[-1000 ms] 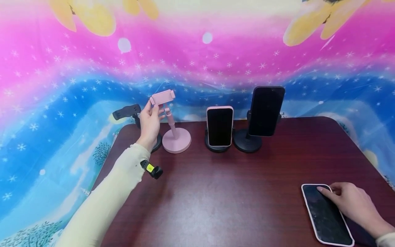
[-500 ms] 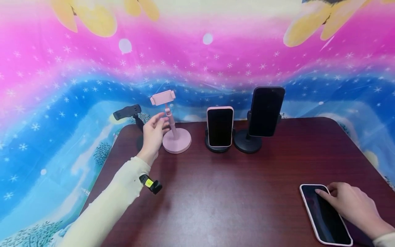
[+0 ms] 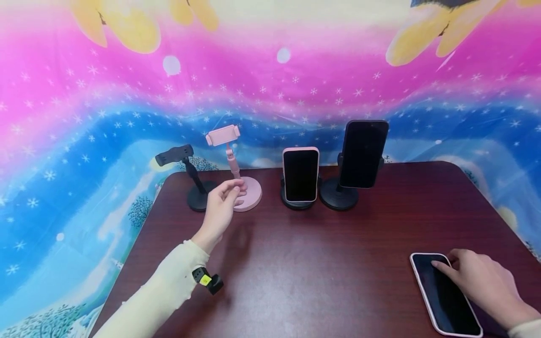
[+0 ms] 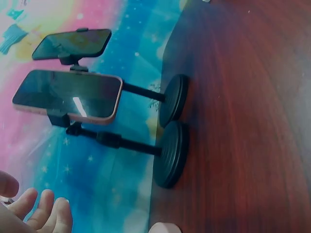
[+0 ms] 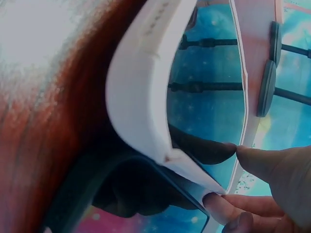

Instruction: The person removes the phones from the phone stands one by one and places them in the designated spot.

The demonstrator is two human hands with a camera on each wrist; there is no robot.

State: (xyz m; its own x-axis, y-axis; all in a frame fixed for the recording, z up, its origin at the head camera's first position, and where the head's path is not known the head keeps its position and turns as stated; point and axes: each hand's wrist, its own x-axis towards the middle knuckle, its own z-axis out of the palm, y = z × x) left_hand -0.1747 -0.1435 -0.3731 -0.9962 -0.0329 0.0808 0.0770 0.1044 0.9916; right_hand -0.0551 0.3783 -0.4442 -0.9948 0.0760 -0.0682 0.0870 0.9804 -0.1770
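My left hand (image 3: 220, 211) is in the air just in front of the pink phone stand (image 3: 223, 135), overlapping its round base in the head view. Its fingers are loosely bent with nothing between them; in the left wrist view the fingers (image 4: 41, 213) show at the lower left. At the front right, my right hand (image 3: 486, 281) pinches the long edge of a phone in a white case (image 3: 448, 295), thumb over the dark screen. The right wrist view shows this white case (image 5: 141, 87) close up, with a second dark phone (image 5: 141, 189) lying below it.
A black phone stand (image 3: 195, 176) without a phone stands left of the pink one. Further right, black stands hold a pink-cased phone (image 3: 301, 173) and a larger black phone (image 3: 364, 155). The dark wooden table (image 3: 329, 263) backs onto a colourful printed cloth (image 3: 270, 80).
My left hand has let go of the pink stand's holder and come down toward me, in front of its base. The right hand and its phone have barely moved.
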